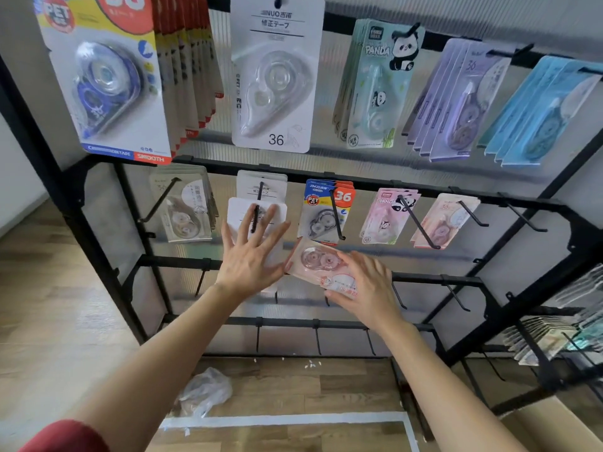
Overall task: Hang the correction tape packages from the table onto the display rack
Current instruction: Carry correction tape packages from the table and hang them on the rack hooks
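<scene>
My right hand (362, 285) grips a pink-tinted correction tape package (318, 264), held tilted in front of the rack below the middle row. My left hand (251, 252) is spread flat, fingers apart, pressing against a white correction tape package (238, 210) that sits on a black hook (255, 216) in the middle row; the hook pokes out between my fingers. The black display rack (359, 184) carries several rows of hooks. More packages hang on the top and middle rows.
Empty hooks (525, 216) stick out at the right of the middle row and along the lower rows (316, 337). A crumpled plastic bag (205, 391) lies on the wooden floor. More packages lie on a side rack at right (548, 337). A cardboard box (554, 422) sits bottom right.
</scene>
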`<state>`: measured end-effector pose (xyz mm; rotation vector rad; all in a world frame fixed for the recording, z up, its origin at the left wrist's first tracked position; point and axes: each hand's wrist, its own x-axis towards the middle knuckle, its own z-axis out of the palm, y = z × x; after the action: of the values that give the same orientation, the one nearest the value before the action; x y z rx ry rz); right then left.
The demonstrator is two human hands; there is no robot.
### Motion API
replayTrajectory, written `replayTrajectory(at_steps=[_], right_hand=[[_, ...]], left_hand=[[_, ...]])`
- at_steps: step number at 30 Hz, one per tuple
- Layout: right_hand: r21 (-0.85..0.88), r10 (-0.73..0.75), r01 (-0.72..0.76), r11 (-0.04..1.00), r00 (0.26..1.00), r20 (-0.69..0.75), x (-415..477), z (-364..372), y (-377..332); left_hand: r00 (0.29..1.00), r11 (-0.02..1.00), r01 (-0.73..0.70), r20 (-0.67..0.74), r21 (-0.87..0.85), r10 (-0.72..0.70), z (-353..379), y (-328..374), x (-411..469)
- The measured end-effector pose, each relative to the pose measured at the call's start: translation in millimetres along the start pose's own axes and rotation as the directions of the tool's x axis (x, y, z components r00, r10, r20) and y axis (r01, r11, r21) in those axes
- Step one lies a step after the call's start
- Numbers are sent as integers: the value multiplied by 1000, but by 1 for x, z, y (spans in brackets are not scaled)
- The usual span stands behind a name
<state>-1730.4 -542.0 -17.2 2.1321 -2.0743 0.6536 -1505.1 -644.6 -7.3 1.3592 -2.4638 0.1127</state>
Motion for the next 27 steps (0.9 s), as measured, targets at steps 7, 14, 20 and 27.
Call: replayTrajectory(at_steps=[7, 14, 20, 27], right_hand=[[52, -14, 11, 999, 998, 60, 15, -1, 29], [89, -26, 21, 996, 998, 58, 21, -1, 43], [79, -9, 4, 997, 998, 57, 16, -5, 39], [71, -10, 7, 997, 999, 47, -14, -8, 11]], left_hand=[[998, 998, 59, 22, -30, -58, 20, -10, 53], [993, 992, 116, 28, 39, -118, 33, -16, 87], [990, 991, -27, -144, -135, 8, 26, -12, 62], [988, 773, 37, -95, -633, -124, 2, 0, -16]])
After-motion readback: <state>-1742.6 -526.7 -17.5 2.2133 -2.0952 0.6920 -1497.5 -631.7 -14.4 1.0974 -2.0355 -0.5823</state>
